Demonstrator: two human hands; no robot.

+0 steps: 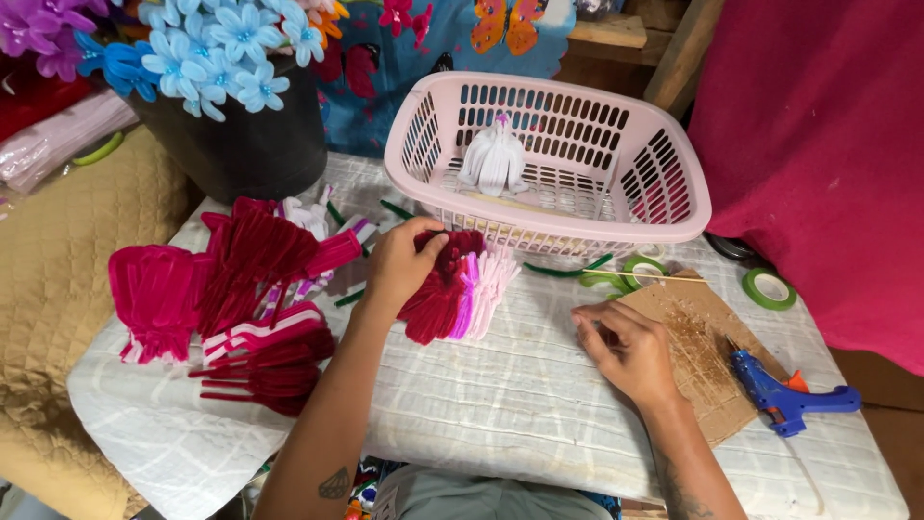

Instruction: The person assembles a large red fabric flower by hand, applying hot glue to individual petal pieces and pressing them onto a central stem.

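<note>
We work at a table covered with a white quilted cloth. Our left hand rests near the middle of the table, fingers curled and pinching the top of a flower of folded chenille stems, dark red on its left side, pink and white on its right. Our right hand lies toward the right edge, fingers bent and pressed down at the near corner of a scrap of brown cardboard; whether it grips anything we cannot tell. A blue glue gun lies on the cardboard's right end. At the left edge sit piles of magenta and dark red chenille petals. Along the far edge stands a pink plastic basket with one white chenille flower inside. Two rolls of green tape lie just right of the basket, and a black pot of blue flowers stands at the far left corner.
</note>
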